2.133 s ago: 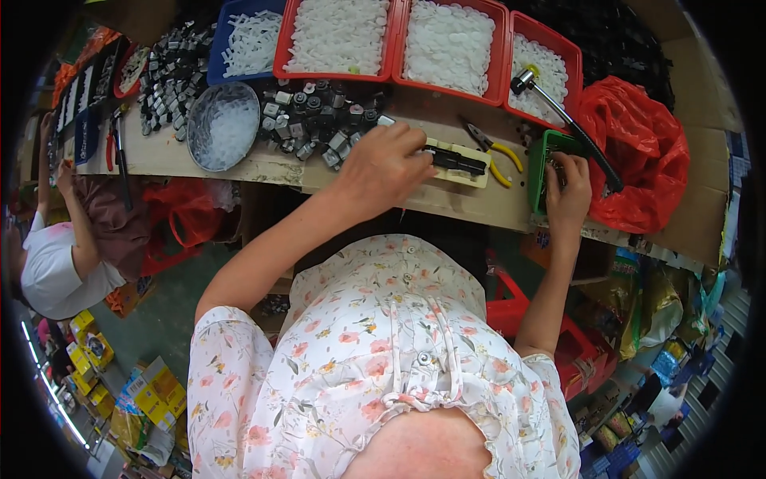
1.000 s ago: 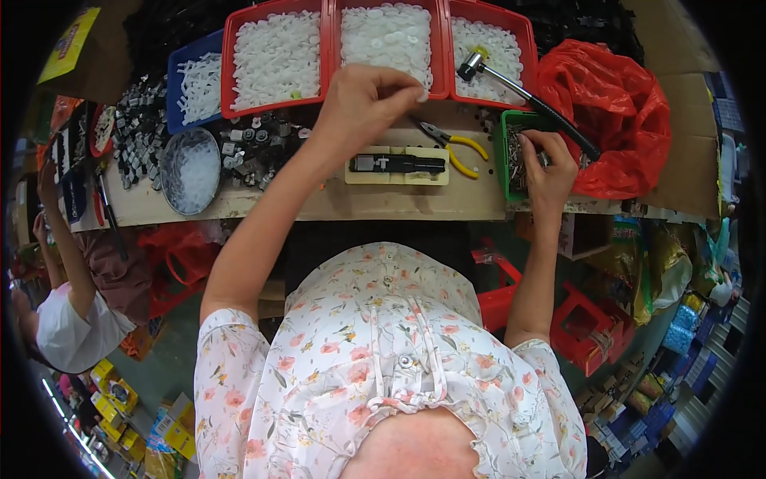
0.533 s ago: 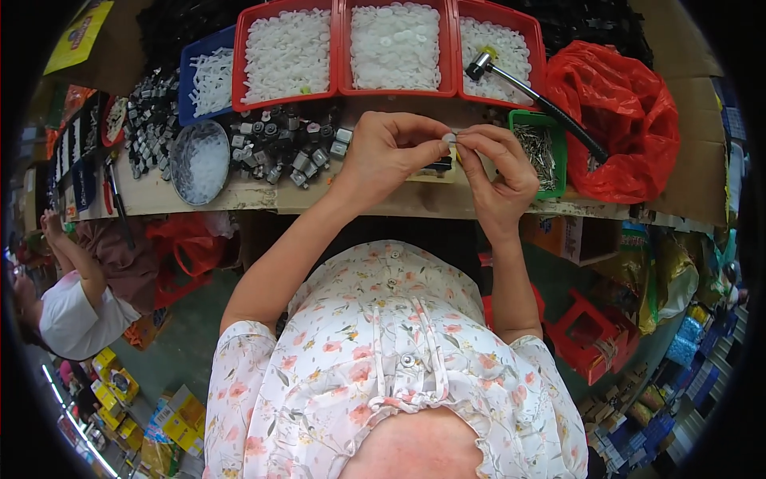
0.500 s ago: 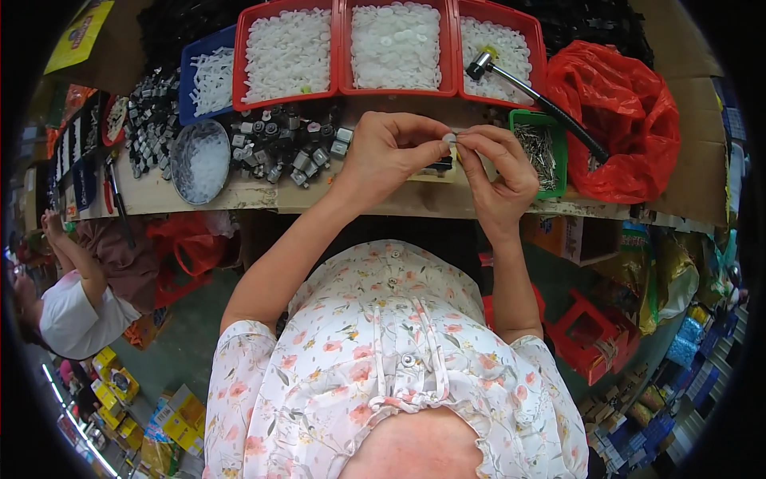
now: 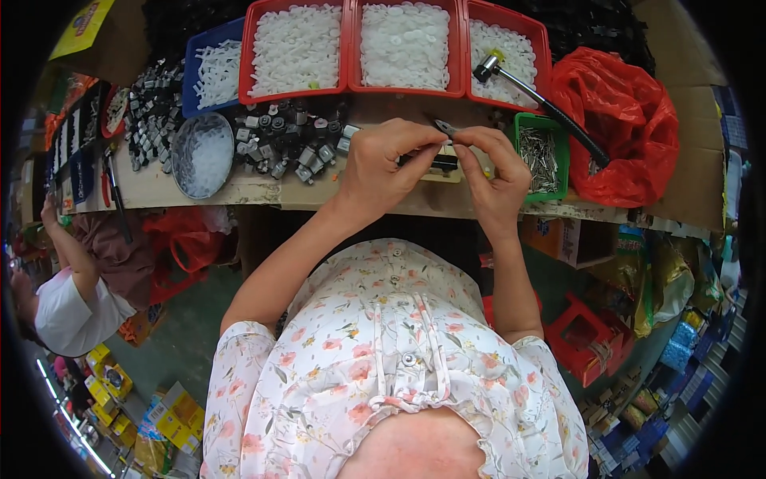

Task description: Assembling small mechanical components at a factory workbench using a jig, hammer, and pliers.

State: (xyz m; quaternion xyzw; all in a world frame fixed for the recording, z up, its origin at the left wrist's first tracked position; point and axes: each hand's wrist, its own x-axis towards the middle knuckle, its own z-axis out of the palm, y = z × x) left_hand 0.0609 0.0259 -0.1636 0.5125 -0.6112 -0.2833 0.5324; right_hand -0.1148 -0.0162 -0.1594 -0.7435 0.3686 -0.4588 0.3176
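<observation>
Over the table's front part, my left hand (image 5: 381, 164) and my right hand (image 5: 496, 169) meet fingertip to fingertip. Both are closed in a pinch around a small white plastic part (image 5: 448, 143), mostly covered by the fingers. Behind and just below the fingertips lies a black piece on a cream block (image 5: 444, 166). The metal tip of a tool (image 5: 444, 126) shows beyond the fingers. Nearest my right hand is a green tray (image 5: 565, 172) of thin metal pins. Left of my left hand lies a pile of small grey and black mechanical parts (image 5: 283, 144).
Red bins (image 5: 349, 48) of white plastic pieces line the back, beside a blue bin (image 5: 189, 80). A hammer (image 5: 550, 112) leans from the right bin onto a red plastic bag (image 5: 618, 128). At left stand a metal bowl (image 5: 179, 172) and another person (image 5: 76, 307).
The round white part between my fingertips was plainer before; now the fingers cover most of it. My left fingers have turned slightly, and the tool tip and black piece show more.
</observation>
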